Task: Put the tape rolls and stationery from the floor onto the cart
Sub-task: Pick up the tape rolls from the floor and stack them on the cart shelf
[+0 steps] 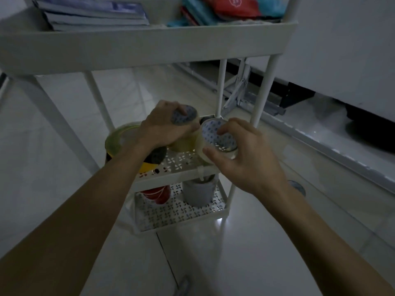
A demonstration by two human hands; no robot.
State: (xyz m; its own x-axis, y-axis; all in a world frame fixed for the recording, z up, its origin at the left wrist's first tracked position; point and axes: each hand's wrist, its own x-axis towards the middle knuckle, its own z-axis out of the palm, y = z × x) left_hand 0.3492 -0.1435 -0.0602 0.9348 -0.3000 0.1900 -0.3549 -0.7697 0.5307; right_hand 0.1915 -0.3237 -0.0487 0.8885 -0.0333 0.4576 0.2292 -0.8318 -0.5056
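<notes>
A white three-tier cart [149,45] stands in front of me. Over its perforated middle shelf [179,165], my left hand [162,129] grips a roll of clear tape [184,117] with a blue-patterned core. My right hand [241,154] holds a second clear tape roll [218,137], tilted, just right of the first. A green tape roll [116,138] and a yellow-and-black roll [154,161] sit on that shelf, partly hidden under my left forearm. Another roll [298,186] lies on the floor behind my right wrist.
The top tray holds stacked booklets [94,13] and colourful packets [230,9]. The bottom shelf carries a red roll [156,194] and a grey roll [198,193]. A folded metal frame [245,90] and a white wall or cabinet [342,50] stand to the right. A small object [181,285] lies on the near floor.
</notes>
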